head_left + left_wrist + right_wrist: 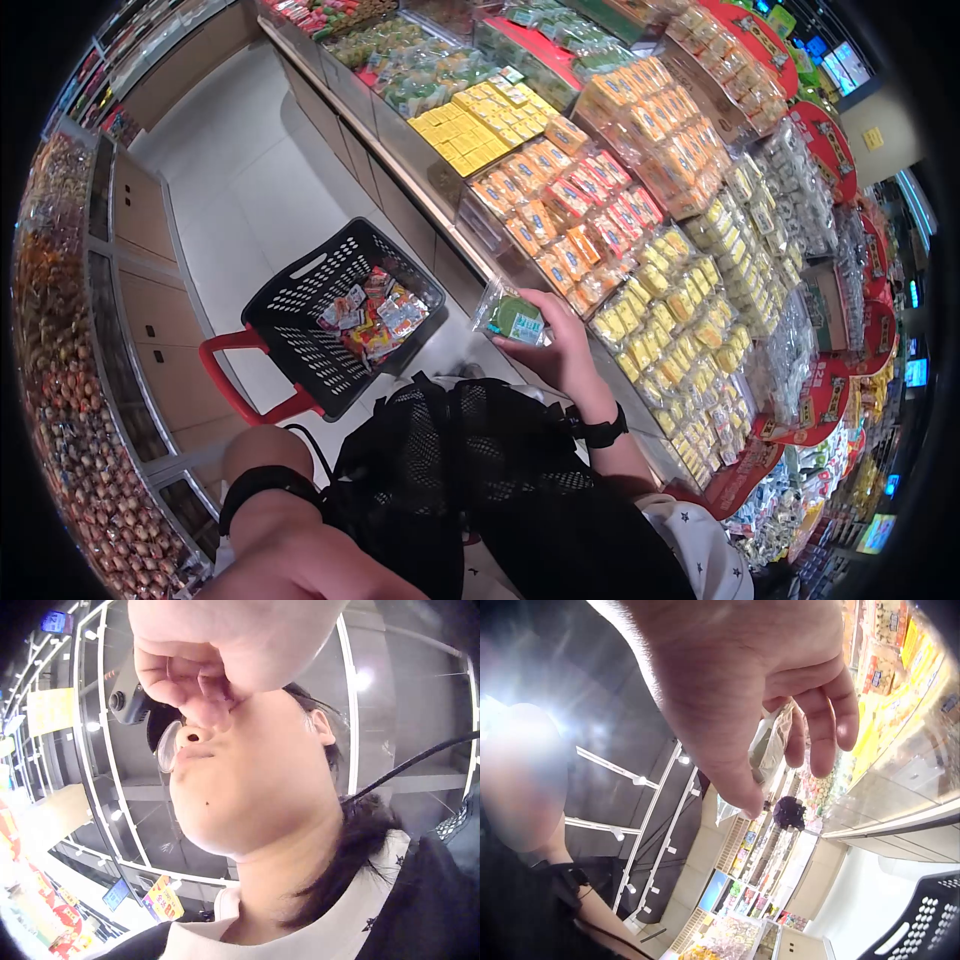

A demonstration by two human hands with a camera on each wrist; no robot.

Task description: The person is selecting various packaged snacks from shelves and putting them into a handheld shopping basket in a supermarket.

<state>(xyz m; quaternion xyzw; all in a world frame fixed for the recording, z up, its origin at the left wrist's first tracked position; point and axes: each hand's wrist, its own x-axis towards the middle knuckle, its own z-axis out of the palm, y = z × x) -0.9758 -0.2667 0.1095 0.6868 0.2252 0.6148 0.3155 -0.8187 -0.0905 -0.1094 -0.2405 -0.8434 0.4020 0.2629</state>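
Observation:
A clear-wrapped green cake (512, 318) with a pale label is pinched between the thumb and fingers of my right hand (562, 350), in front of the display counter. In the right wrist view, the wrapper (771, 750) shows partly behind the thumb. My left hand (232, 645) is raised before the person's face in the left wrist view, its fingers curled in, with no object visible in it. In the head view that hand is out of frame. A black shopping basket (285, 320) stands below and left of the cake, with several colourful snack packets (385, 325) inside.
To the right runs a sloped counter with wrapped cakes in yellow (465, 135), orange (640, 120) and pale packs (665, 290). Bins of small wrapped goods (75, 400) line the left. A tiled aisle floor (240, 170) lies between. The basket has a red handle (225, 385).

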